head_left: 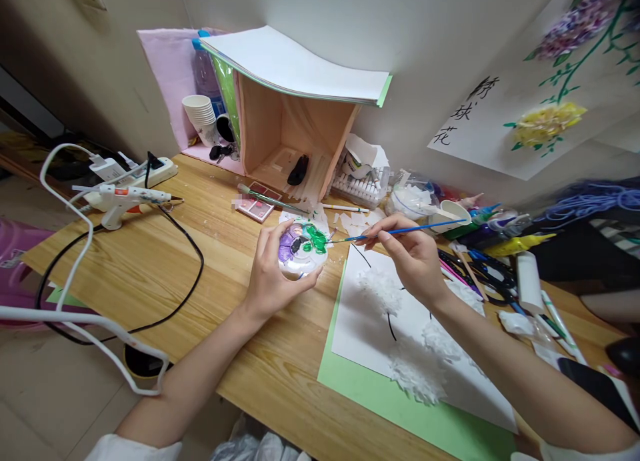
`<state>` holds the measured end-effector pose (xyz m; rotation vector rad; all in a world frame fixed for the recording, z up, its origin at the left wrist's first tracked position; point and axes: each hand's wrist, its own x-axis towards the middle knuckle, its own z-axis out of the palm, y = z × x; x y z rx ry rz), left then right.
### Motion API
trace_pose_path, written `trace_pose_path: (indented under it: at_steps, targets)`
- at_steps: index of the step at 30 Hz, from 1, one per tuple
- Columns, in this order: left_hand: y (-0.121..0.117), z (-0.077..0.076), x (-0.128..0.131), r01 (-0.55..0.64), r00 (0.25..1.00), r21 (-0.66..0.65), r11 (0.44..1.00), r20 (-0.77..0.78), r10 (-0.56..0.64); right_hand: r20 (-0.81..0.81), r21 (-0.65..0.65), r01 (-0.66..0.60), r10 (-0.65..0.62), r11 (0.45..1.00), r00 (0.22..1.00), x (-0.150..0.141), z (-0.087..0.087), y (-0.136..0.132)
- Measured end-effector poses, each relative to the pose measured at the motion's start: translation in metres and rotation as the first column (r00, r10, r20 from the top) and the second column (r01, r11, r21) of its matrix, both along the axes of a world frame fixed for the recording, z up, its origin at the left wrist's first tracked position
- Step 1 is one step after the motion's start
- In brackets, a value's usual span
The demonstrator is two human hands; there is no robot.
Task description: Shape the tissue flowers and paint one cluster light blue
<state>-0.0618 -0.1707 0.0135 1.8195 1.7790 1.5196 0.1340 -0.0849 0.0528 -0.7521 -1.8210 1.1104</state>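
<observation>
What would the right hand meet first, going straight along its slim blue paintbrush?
Through its blue paintbrush, the right hand would probably first meet the round, pale palette of purple and green paint; whether the tip touches it is unclear.

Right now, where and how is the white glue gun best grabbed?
Probably by its stubby handle, from the person's side of the desk: the glue gun's handle juts that way, while its nozzle points right, clear of such a grip. Mind the black cable beside it.
</observation>
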Motion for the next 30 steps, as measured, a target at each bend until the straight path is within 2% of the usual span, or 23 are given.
trace_pose_path:
  at_steps: [7, 11, 14, 17, 21, 23, 25, 26, 28, 30]
  targets:
    - [0.0, 0.0, 0.0, 0.0, 1.0, -0.004, 1.0, 0.013, 0.0, 0.146, 0.174, -0.019, -0.007, 0.985, 0.989, 0.004, -0.002, -0.003]
    - [-0.001, 0.0, 0.0, 0.004, 1.0, 0.003, 1.0, 0.009, -0.004, 0.209, 0.34, -0.091, 0.019, 0.936, 0.978, 0.005, 0.004, -0.004]
    - [-0.001, 0.0, 0.001, 0.003, 1.0, 0.011, 1.0, 0.004, -0.003, 0.261, 0.485, -0.171, 0.044, 0.858, 0.964, 0.004, 0.009, -0.006]
    - [-0.001, 0.0, 0.001, 0.001, 1.0, 0.017, 1.0, -0.001, -0.001, 0.34, 0.607, -0.255, 0.044, 0.753, 0.939, 0.004, 0.011, -0.007]
    - [-0.001, 0.0, 0.001, 0.005, 1.0, 0.017, 1.0, -0.001, -0.005, 0.408, 0.711, -0.337, 0.028, 0.617, 0.913, 0.004, 0.012, -0.006]
    - [-0.001, -0.001, 0.001, 0.013, 1.0, 0.017, 1.0, -0.005, -0.013, 0.416, 0.729, -0.356, 0.035, 0.585, 0.909, 0.004, 0.011, -0.005]
    - [-0.001, -0.001, 0.001, 0.02, 1.0, 0.011, 1.0, -0.009, -0.02, 0.412, 0.708, -0.351, 0.045, 0.614, 0.91, 0.005, 0.011, -0.005]
    - [-0.001, -0.001, 0.001, 0.023, 1.0, 0.005, 1.0, -0.012, -0.023, 0.391, 0.679, -0.321, 0.046, 0.66, 0.919, 0.005, 0.011, -0.006]
    - [0.0, -0.001, 0.002, 0.026, 1.0, -0.008, 1.0, -0.017, -0.026, 0.282, 0.579, -0.187, 0.021, 0.793, 0.959, 0.006, 0.01, -0.007]
    - [0.0, -0.002, 0.002, 0.03, 0.999, -0.014, 0.999, -0.021, -0.03, 0.132, 0.403, -0.013, -0.044, 0.915, 0.99, 0.007, 0.009, -0.008]
